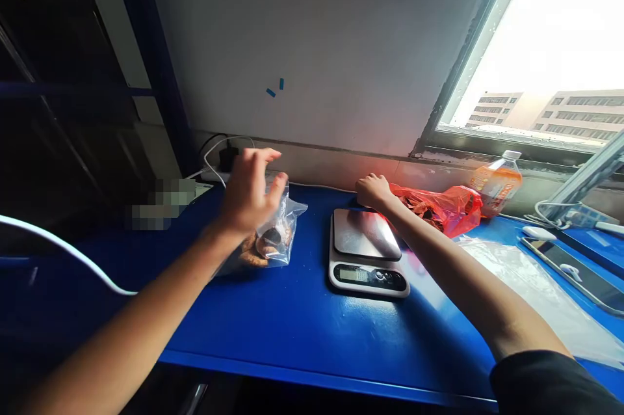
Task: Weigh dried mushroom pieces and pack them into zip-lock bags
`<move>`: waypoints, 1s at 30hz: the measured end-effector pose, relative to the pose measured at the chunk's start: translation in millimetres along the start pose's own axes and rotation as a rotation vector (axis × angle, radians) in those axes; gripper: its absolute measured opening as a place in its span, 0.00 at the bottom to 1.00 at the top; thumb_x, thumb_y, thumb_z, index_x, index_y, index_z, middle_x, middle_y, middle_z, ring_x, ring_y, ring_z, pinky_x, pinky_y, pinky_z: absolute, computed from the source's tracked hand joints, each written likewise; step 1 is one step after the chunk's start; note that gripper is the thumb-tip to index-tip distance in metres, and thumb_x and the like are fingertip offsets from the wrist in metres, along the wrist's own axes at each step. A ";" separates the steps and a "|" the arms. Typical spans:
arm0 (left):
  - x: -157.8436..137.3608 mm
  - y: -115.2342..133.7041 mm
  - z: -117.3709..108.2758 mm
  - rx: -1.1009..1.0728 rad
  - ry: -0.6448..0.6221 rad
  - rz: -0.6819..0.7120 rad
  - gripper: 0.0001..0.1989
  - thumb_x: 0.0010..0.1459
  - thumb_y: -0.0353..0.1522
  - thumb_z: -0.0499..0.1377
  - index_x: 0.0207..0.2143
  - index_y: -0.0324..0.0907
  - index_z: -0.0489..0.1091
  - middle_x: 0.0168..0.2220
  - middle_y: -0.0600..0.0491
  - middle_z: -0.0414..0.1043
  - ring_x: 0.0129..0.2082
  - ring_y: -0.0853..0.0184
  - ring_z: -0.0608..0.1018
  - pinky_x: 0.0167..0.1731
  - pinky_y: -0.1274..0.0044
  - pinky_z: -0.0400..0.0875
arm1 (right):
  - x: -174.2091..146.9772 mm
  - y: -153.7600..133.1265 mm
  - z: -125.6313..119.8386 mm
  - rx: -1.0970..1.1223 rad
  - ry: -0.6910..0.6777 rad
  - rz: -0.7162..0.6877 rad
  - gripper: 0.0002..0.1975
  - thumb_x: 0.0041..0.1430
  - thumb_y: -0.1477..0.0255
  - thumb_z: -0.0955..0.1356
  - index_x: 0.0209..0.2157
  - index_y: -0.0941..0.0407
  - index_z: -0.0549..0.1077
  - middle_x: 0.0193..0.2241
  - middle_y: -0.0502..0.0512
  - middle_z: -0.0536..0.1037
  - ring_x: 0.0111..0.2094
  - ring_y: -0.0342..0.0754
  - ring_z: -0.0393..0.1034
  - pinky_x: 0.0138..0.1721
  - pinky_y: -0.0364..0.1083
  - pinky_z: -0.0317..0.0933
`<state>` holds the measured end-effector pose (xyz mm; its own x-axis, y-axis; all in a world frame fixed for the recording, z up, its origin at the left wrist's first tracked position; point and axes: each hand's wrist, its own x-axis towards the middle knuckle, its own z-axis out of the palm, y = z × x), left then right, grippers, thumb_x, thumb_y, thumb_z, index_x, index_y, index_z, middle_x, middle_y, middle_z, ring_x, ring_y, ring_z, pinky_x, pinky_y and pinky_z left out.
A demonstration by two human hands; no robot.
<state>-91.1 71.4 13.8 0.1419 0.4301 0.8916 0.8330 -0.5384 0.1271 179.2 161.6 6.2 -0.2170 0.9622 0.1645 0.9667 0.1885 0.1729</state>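
Left hand [251,190]: raised, grip spread, thumb apart from the fingers. Overlaps the clear bag [285,246] in view; can't tell if it touches. That bag sits on the table [287,330], left of the scale [366,234], brown items [254,252] inside (one dark round end shows through the plastic).

Right hand [374,190]: just past the scale's far edge, fingers curled down, at the near-left end of the red bag [461,210]. Can't tell whether that grip is closed on anything. Red bag lies crumpled, dark brown stuff [428,210] in it.

Scale sits between the two bags, bare plate, display too small to read. Bottle [502,184] of orange drink stands upright behind the red bag's right end. Clear plastic [531,294] lies flat beyond the right forearm; phone [597,281] next to it, an earbud [570,271] on top.
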 end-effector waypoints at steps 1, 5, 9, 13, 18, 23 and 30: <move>-4.0 8.4 3.4 -0.017 -0.077 0.034 0.15 0.61 0.33 0.55 0.50 0.43 0.63 0.47 0.45 0.68 0.48 0.58 0.72 0.51 0.65 0.69 | -0.8 0.4 0.0 -0.014 0.001 -0.004 0.11 0.64 0.67 0.66 0.40 0.60 0.76 0.42 0.60 0.78 0.45 0.50 0.72 0.48 0.52 0.65; -14.9 23.2 14.3 -0.051 -0.333 0.025 0.18 0.59 0.33 0.57 0.52 0.42 0.63 0.49 0.46 0.69 0.51 0.56 0.72 0.54 0.63 0.67 | -4.8 4.5 -2.2 -0.043 0.035 -0.018 0.12 0.62 0.75 0.63 0.39 0.59 0.79 0.41 0.66 0.79 0.44 0.54 0.73 0.43 0.49 0.62; -16.0 19.6 16.5 -0.014 -0.452 -0.057 0.19 0.59 0.34 0.57 0.53 0.43 0.63 0.51 0.46 0.68 0.52 0.55 0.71 0.55 0.62 0.66 | -3.6 6.3 3.1 -0.041 0.029 -0.027 0.12 0.64 0.69 0.65 0.41 0.60 0.77 0.40 0.63 0.79 0.42 0.51 0.73 0.44 0.49 0.64; -15.1 16.3 14.7 0.023 -0.532 -0.085 0.18 0.60 0.35 0.56 0.53 0.43 0.63 0.52 0.46 0.68 0.55 0.55 0.70 0.56 0.62 0.65 | -3.8 5.7 7.1 0.000 0.050 -0.032 0.13 0.64 0.64 0.67 0.37 0.60 0.75 0.35 0.55 0.78 0.36 0.45 0.72 0.41 0.48 0.66; -15.1 14.4 14.4 0.078 -0.591 -0.145 0.19 0.61 0.37 0.57 0.54 0.46 0.63 0.55 0.47 0.67 0.57 0.54 0.69 0.56 0.59 0.64 | -31.0 17.8 -0.6 0.072 0.210 -0.073 0.09 0.61 0.74 0.65 0.31 0.59 0.77 0.33 0.59 0.80 0.35 0.49 0.71 0.36 0.45 0.58; -16.3 13.9 17.3 0.075 -0.604 -0.163 0.19 0.61 0.39 0.56 0.54 0.47 0.63 0.55 0.48 0.67 0.58 0.52 0.68 0.55 0.58 0.64 | -89.5 29.4 7.3 0.132 0.572 -0.206 0.13 0.65 0.73 0.60 0.33 0.57 0.76 0.33 0.58 0.78 0.37 0.50 0.68 0.38 0.46 0.59; -18.6 12.9 23.5 0.077 -0.634 -0.184 0.19 0.61 0.38 0.56 0.54 0.47 0.63 0.55 0.48 0.67 0.58 0.53 0.68 0.55 0.59 0.63 | -128.7 22.3 29.6 0.207 0.651 -0.490 0.11 0.65 0.75 0.62 0.31 0.57 0.73 0.28 0.55 0.77 0.30 0.47 0.66 0.35 0.45 0.60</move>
<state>-70.4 73.6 -11.4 0.2616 0.8656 0.4270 0.9061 -0.3726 0.2002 232.7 47.8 -39.9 -0.5921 0.4685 0.6557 0.7344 0.6488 0.1995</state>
